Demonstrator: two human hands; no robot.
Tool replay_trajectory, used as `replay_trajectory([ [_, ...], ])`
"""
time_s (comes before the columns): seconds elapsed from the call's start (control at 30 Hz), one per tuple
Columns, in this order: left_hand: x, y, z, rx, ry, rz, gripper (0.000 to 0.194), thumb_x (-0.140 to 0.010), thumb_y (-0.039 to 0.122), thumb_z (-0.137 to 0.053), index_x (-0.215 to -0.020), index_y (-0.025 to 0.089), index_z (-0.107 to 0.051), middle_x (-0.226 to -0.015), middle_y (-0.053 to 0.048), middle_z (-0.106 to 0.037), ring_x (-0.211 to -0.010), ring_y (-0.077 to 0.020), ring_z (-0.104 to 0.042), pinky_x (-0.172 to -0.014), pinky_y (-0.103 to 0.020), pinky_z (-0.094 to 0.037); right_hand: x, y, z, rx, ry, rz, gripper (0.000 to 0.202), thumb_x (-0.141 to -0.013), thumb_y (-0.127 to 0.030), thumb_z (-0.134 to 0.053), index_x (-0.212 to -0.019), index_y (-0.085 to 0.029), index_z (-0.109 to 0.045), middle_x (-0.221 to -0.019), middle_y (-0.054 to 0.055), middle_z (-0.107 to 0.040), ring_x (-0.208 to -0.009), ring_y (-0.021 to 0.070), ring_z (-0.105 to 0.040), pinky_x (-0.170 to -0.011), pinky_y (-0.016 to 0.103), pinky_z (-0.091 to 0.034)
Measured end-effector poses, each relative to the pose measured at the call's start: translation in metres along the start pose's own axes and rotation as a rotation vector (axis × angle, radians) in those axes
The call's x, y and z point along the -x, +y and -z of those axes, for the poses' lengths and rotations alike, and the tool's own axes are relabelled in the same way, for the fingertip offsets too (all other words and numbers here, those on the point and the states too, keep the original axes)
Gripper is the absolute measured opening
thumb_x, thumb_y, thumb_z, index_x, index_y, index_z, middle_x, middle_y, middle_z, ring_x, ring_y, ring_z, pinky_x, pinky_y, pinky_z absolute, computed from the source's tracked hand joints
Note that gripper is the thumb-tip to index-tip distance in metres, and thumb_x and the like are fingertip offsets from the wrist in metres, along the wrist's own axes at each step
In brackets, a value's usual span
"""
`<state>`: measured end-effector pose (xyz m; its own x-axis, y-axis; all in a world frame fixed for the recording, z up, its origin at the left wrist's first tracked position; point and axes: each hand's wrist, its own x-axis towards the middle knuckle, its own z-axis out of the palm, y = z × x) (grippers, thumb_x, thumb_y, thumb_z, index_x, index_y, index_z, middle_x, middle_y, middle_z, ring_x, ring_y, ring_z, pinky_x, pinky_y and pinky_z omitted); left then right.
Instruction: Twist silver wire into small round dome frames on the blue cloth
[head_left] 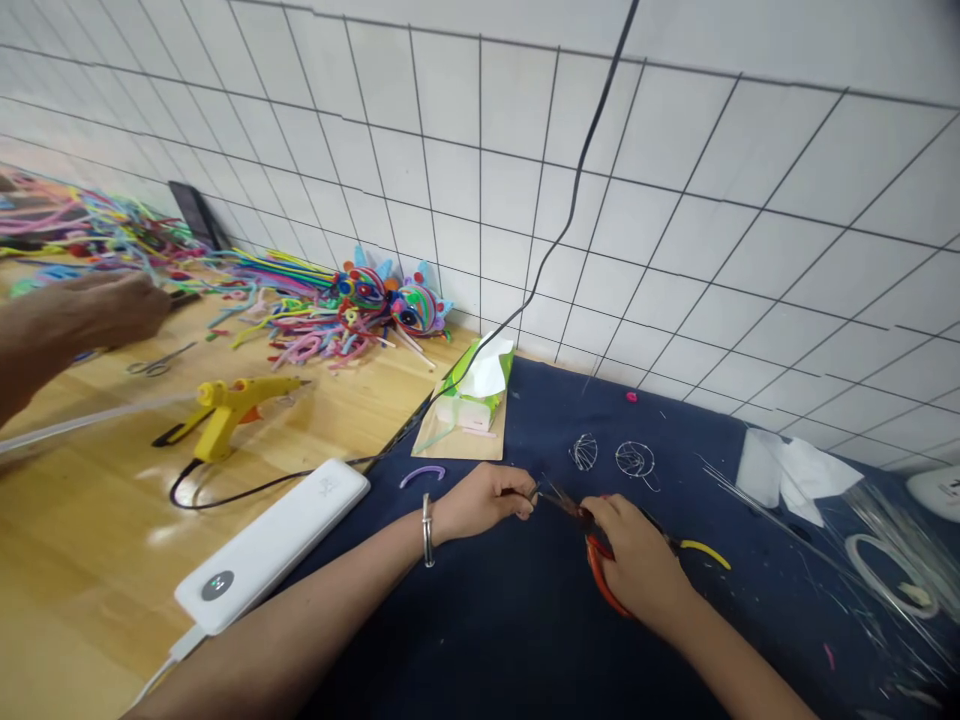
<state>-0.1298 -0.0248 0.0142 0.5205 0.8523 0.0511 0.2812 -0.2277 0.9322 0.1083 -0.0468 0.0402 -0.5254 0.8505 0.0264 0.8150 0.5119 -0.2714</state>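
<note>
Spanning the view, one wooden counter (82,560) with one dark blue cloth (480,620) to its right. Moving down in size, one white power bank (274,545), then one yellow glue gun (232,410). Gripping one red-handled tool (602,580) above the cloth with the right hand (637,560), fingers wrapped around. Counting two round wire shapes (635,459) just beyond. Pinching one thin wire (534,491) in the closed grip of the left hand (476,505), near the tool's tip.

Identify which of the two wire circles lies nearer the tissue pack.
The left wire circle; the right wire circle sits farther from the tissue pack.
</note>
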Motion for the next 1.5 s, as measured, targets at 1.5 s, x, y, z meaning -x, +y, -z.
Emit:
replay_trajectory([
  [1.5, 0.002, -0.004, -0.002, 0.054, -0.209, 0.071, 0.014, -0.072, 0.011, -0.049, -0.077, 0.012, -0.062, -0.071, -0.002, -0.063, -0.066, -0.0114, -0.059, -0.063, -0.018, -0.044, -0.004, -0.003, -0.032, -0.133, -0.003, 0.023, 0.033, -0.068, -0.007, -0.045, -0.098, -0.02, -0.051, -0.082, 0.004, -0.055, -0.078, 0.0164, -0.051, -0.07, 0.027, -0.04],
])
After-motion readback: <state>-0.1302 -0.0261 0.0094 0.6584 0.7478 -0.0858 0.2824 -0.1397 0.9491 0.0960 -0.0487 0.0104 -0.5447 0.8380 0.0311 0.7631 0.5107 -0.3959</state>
